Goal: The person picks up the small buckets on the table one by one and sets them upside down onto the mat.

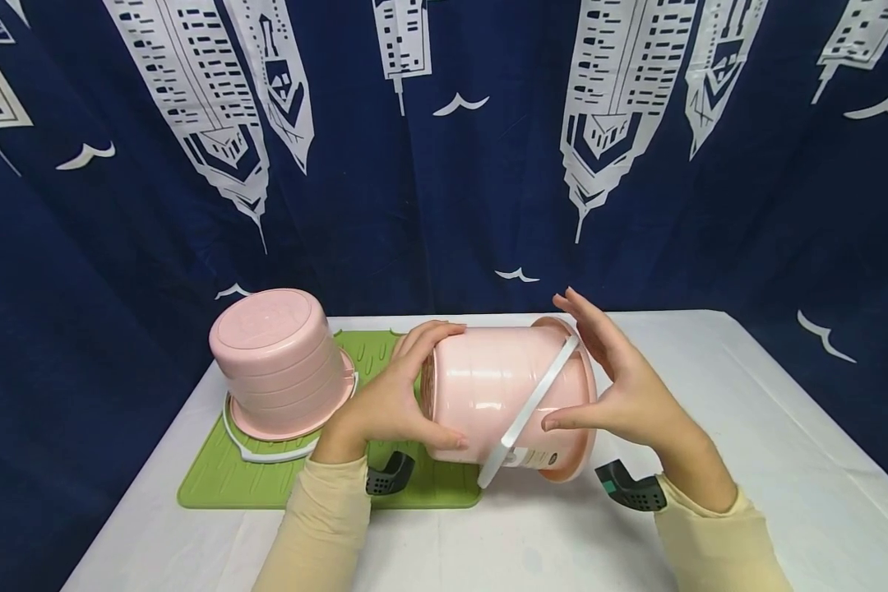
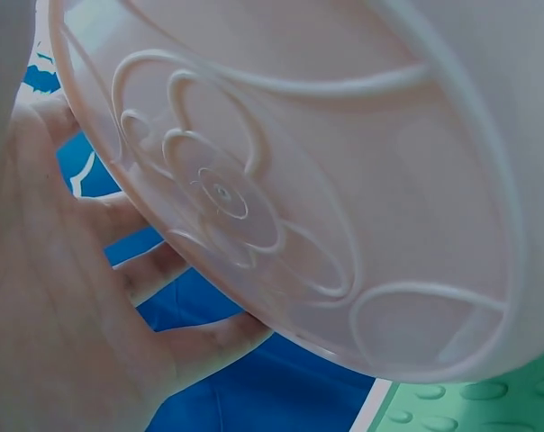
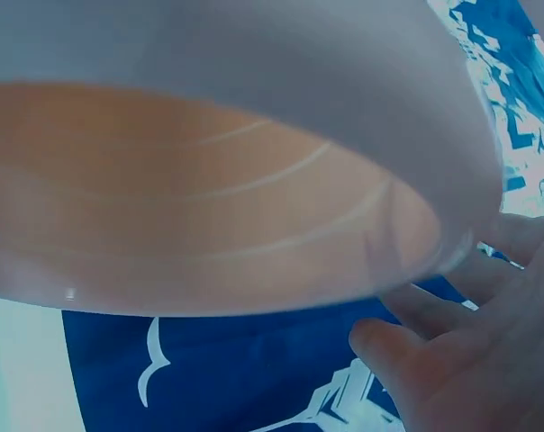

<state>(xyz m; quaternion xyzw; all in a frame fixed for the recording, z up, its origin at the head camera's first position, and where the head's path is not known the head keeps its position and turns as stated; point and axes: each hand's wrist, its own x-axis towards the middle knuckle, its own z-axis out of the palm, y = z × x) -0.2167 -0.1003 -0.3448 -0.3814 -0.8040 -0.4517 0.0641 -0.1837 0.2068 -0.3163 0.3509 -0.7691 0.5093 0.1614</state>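
Observation:
A pink bucket (image 1: 481,370) lies on its side between the two hands, its mouth to the right and its base to the left. Its white handle (image 1: 525,415) slants across the front. My left hand (image 1: 392,395) grips the base end, thumb in front and fingers along the far edge. The base's raised flower pattern (image 2: 222,191) shows in the left wrist view. At the mouth, my right hand (image 1: 629,386) has its fingers spread, with the thumb overlapping the rim (image 1: 573,452). The bucket's hollow inside (image 3: 200,198) faces the right wrist camera.
To the left, a second pink bucket (image 1: 284,362) stands upside down on a green ribbed mat (image 1: 266,485), with its white handle (image 1: 266,455) around the rim. A white tablecloth (image 1: 747,427) covers the table, and a dark blue patterned curtain (image 1: 451,205) hangs behind it.

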